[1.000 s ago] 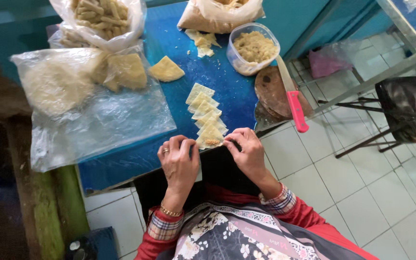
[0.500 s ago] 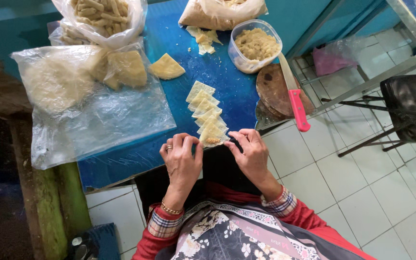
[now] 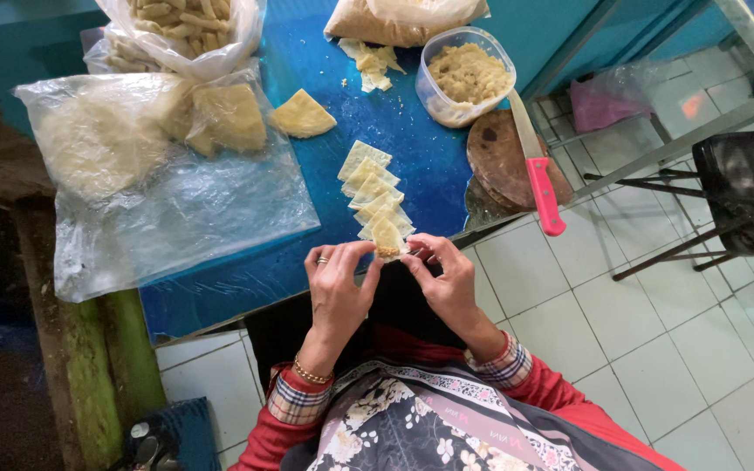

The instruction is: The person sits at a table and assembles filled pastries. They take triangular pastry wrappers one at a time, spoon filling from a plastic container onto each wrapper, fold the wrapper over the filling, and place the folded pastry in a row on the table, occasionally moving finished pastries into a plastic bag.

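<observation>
My left hand (image 3: pixel 335 292) and my right hand (image 3: pixel 447 279) meet at the near edge of the blue table (image 3: pixel 229 279). Together they pinch a small pale dough wrapper (image 3: pixel 387 237) with a bit of filling on it. That wrapper is the nearest one in a row of overlapping square wrappers (image 3: pixel 368 187) laid out on the table. A clear tub of crumbly yellow filling (image 3: pixel 466 77) stands further back, to the right.
A large clear plastic sheet with folded pieces (image 3: pixel 150 166) covers the table's left. Bags of finished rolls (image 3: pixel 181 30) and filling (image 3: pixel 399 19) sit at the back. A pink-handled knife (image 3: pixel 538 179) lies on a round wooden board (image 3: pixel 503 161). A black stool (image 3: pixel 743 187) stands on the right.
Both hands have closed in a little on the nearest wrapper and folded it tighter. Nothing else on the table has moved.
</observation>
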